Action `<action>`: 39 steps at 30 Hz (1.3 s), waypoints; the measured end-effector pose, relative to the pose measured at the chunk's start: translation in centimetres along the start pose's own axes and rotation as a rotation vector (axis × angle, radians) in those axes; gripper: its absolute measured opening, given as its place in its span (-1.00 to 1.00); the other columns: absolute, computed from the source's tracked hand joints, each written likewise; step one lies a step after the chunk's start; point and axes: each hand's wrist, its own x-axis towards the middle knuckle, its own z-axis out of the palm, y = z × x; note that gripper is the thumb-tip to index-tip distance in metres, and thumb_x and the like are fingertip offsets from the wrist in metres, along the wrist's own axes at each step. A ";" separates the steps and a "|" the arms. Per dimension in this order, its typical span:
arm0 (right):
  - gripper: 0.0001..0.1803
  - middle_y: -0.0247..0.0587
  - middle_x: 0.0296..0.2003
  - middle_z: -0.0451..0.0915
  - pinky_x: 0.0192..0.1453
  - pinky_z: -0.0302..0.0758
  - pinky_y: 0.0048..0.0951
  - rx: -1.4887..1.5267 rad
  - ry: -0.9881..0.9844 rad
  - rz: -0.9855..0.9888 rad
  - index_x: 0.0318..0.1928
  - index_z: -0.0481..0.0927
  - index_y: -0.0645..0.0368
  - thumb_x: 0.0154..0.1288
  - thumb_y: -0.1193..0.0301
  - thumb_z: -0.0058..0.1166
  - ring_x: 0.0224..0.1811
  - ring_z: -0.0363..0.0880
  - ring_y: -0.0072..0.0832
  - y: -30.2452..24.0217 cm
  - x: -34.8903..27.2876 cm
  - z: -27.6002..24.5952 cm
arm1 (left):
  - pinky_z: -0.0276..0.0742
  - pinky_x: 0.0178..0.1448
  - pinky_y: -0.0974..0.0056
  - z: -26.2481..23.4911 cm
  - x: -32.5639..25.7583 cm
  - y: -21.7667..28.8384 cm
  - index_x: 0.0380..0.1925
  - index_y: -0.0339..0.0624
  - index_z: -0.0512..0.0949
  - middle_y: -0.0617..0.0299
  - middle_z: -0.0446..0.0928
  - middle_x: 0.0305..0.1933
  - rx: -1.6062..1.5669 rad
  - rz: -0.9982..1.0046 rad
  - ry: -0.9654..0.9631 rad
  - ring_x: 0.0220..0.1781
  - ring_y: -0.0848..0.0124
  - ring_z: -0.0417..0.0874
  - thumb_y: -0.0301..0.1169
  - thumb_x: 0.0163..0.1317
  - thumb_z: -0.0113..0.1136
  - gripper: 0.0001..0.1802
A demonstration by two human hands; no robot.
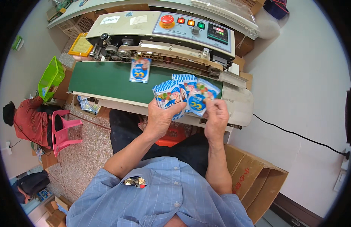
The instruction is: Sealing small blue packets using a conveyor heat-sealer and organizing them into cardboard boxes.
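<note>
Left hand (159, 119): we grip a stack of packets (168, 95).
Right hand (216, 120): we pinch one packet (198, 99) beside it.
Green belt (101, 81): another packet (140, 71) lies before us.

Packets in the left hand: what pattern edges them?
Blue and white stripes on the packets, in head view.

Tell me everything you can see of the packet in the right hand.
The packet is small and flat, seemingly plastic film, blue and white with yellow lettering and colourful pictures. It leans, its top toward the right, pinched at its right edge by the right hand. In view it overlaps other packets held in the left hand. Slight blur hides whether it is sealed.
</note>
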 end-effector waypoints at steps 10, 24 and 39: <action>-0.77 -0.30 -0.43 0.55 -0.45 0.72 -0.48 -0.066 0.228 0.099 -0.26 0.47 0.23 0.45 0.32 0.13 -0.47 0.59 -0.61 -1.5 5.1 -3.9 | 0.63 -0.04 0.37 -0.5 0.3 0.2 -0.06 -0.27 0.58 0.21 0.68 -0.12 0.050 0.010 0.021 -0.16 0.51 0.69 -0.54 0.11 0.44 -0.63; -0.83 -0.28 -0.26 0.61 -0.34 0.59 -0.58 -0.173 -0.018 -0.027 -0.12 0.58 0.26 0.43 0.39 0.13 -0.31 0.59 -0.63 -1.7 2.1 1.2 | 0.63 -0.05 0.38 -0.5 0.4 0.5 -0.05 -0.30 0.56 0.21 0.68 -0.10 0.079 -0.030 -0.023 -0.16 0.54 0.67 -0.54 0.11 0.44 -0.61; -0.84 -0.32 -0.28 0.58 -0.29 0.63 -0.57 -0.012 -0.038 0.003 -0.09 0.45 0.24 0.51 0.39 0.03 -0.36 0.55 -0.68 -0.1 0.3 0.6 | 0.62 -0.07 0.39 0.4 0.0 -0.7 -0.06 -0.28 0.56 0.23 0.67 -0.11 0.116 -0.017 -0.032 -0.17 0.54 0.65 -0.54 0.10 0.45 -0.61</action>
